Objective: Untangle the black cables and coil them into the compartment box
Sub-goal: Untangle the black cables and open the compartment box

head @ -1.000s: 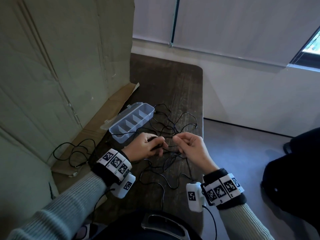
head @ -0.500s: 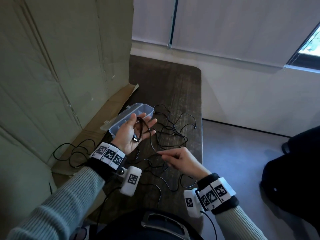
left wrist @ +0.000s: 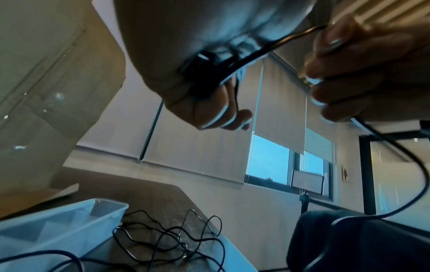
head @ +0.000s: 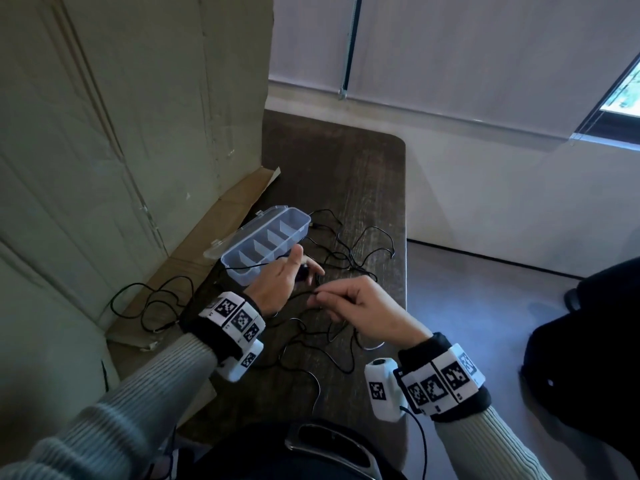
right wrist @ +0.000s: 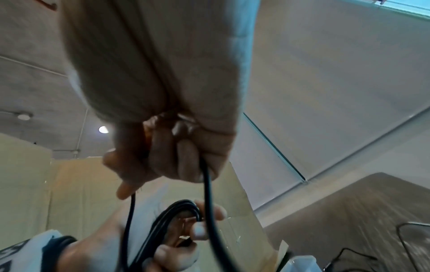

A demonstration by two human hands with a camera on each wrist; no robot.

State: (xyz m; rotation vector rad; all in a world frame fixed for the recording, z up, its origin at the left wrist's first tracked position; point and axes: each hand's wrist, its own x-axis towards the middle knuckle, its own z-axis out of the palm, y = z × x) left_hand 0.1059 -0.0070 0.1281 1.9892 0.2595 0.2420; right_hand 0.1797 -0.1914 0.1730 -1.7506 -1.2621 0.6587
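We were mid-coil: our left hand (head: 277,285) gripped a few wound loops, our right hand (head: 360,306) pinched the black cable (right wrist: 207,193) feeding them. The compartment box (head: 266,244) stood far left, seemingly unfilled; tangled cables (head: 349,258) remained on the table (head: 346,168).

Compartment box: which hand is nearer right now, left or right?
Left. The left hand, with cable loops wound on it, sits at the near long wall of the compartment box. The right hand pinches the black cable farther from it, toward the person.
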